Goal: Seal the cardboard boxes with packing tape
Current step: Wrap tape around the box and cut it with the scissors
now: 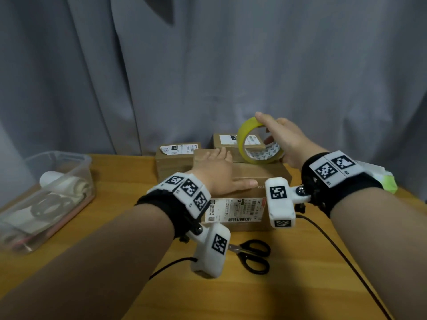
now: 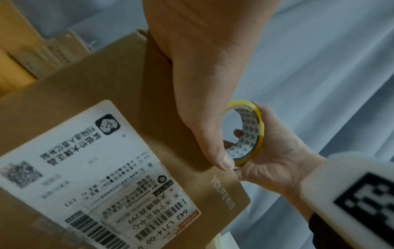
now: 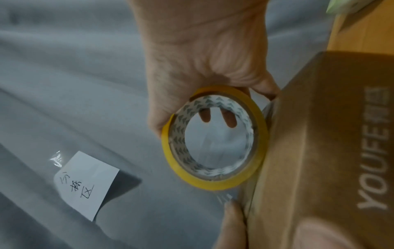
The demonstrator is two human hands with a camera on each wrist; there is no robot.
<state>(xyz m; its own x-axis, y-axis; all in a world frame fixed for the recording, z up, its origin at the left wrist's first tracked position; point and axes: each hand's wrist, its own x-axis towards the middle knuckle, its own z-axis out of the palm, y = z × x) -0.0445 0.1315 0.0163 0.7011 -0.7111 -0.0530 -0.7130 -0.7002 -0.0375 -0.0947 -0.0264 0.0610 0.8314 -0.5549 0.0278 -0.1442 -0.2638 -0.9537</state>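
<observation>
A brown cardboard box (image 1: pixel 258 179) with a white shipping label stands at the middle of the wooden table. My left hand (image 1: pixel 219 172) lies flat on its top, fingers straight, thumb (image 2: pixel 221 161) near the front right edge. My right hand (image 1: pixel 277 137) grips a yellow roll of packing tape (image 1: pixel 256 144) upright at the box's far right corner, with fingers (image 3: pixel 229 118) through the roll's core. The roll (image 3: pixel 215 139) touches the box's (image 3: pixel 332 151) edge, and a clear strip of tape runs from it along the box. The roll (image 2: pixel 247 133) also shows past my left thumb.
Two smaller labelled boxes (image 1: pixel 175 158) (image 1: pixel 228 140) stand behind the main one. Black scissors (image 1: pixel 251 255) lie in front of it. A clear plastic tub (image 1: pixel 46 195) of supplies sits at the left. Black cables (image 1: pixel 342 255) cross the table at the right. A grey curtain (image 1: pixel 208 65) hangs behind.
</observation>
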